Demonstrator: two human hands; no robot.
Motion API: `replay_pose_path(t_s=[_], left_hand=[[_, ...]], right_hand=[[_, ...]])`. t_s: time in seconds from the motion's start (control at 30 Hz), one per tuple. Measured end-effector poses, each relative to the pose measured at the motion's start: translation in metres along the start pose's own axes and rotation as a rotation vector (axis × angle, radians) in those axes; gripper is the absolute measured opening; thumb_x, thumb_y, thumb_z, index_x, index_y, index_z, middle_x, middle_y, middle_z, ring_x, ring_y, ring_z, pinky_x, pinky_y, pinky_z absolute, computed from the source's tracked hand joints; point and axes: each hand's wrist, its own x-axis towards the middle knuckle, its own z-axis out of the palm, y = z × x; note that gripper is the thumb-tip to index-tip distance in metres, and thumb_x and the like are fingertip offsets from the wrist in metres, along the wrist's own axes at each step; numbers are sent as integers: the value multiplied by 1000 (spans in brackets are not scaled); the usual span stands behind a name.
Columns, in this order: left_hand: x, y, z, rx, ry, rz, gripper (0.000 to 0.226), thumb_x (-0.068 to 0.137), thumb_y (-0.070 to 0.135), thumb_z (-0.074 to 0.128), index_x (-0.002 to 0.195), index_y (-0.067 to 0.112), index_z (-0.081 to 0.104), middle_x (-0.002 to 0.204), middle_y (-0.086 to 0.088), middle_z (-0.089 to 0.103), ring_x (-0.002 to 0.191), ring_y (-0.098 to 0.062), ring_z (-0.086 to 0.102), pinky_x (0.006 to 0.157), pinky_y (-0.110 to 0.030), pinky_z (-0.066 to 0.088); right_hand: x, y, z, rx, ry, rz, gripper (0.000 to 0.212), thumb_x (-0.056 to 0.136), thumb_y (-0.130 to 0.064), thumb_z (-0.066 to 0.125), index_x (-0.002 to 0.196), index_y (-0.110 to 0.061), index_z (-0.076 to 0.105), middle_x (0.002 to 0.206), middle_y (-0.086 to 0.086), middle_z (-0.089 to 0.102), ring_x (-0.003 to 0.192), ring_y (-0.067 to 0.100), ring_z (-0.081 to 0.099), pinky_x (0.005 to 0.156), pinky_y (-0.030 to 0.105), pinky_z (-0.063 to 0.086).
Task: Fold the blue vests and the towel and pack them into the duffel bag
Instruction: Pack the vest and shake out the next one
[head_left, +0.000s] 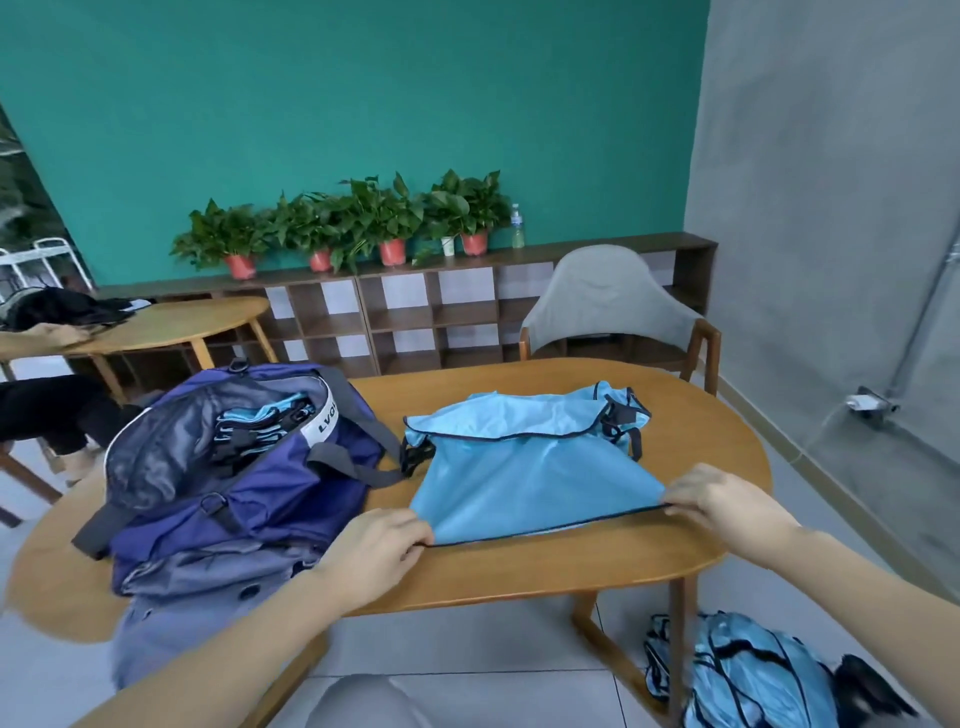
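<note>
Head camera view: a person's left hand (374, 551) and right hand (722, 501) each pinch a near corner of a light blue vest (524, 467), holding its dark-trimmed hem taut just above the wooden tabletop (545, 571). The vest lies spread flat at the middle of the tabletop, its black buckles at the far edge. Just to its left sits an open purple duffel bag (249, 467), folded blue vests (270, 421) visible inside. More blue vests (748, 675) lie heaped on the floor at lower right, beside the table leg.
</note>
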Motion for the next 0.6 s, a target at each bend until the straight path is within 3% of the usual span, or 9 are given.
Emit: replay_pose_path(t_s=[0.07,0.13,0.2,0.33,0.43,0.6], left_hand=[[-11,3,10,50,-1,79,19,83,19,56,92,32,66,86,16,62,81,-9,62,71,-24,53],[-15,6,10,69,-26,83,24,82,20,51,94,32,68,86,16,64,82,-10,62,72,-24,52],[-14,8,6,92,-51,69,21,80,24,53,90,33,69,81,15,63,78,-8,61,69,-26,50],[3,6,-1,100,-41,5,17,83,34,52,86,33,69,76,13,64,66,-11,62,58,-26,46],[38,2,-5,65,-11,-112,31,90,41,40,97,35,70,86,13,68,76,-12,66,57,-28,45],[112,-13,10,-3,-45,-233,30,100,33,51,128,29,63,119,11,65,109,-14,63,83,-33,52]], right_hand=[[-14,-6,3,-79,-49,-80,31,85,-10,76,109,-30,75,105,-14,72,99,17,65,84,34,56],[-24,-15,2,-133,-164,-90,39,93,-15,54,127,-32,66,126,-17,62,121,13,54,103,30,43],[-26,-17,0,-145,-216,-53,44,95,-23,41,133,-33,61,133,-18,57,128,8,46,110,26,34],[2,-24,-5,-74,-141,39,37,100,-28,41,130,-33,62,127,-15,61,121,7,51,105,26,41],[41,-32,-2,-22,-106,80,37,103,-31,41,135,-31,60,129,-13,61,122,7,52,97,24,44],[115,-52,15,67,-81,85,35,103,-32,44,132,-27,62,130,-11,62,122,11,54,95,28,47]])
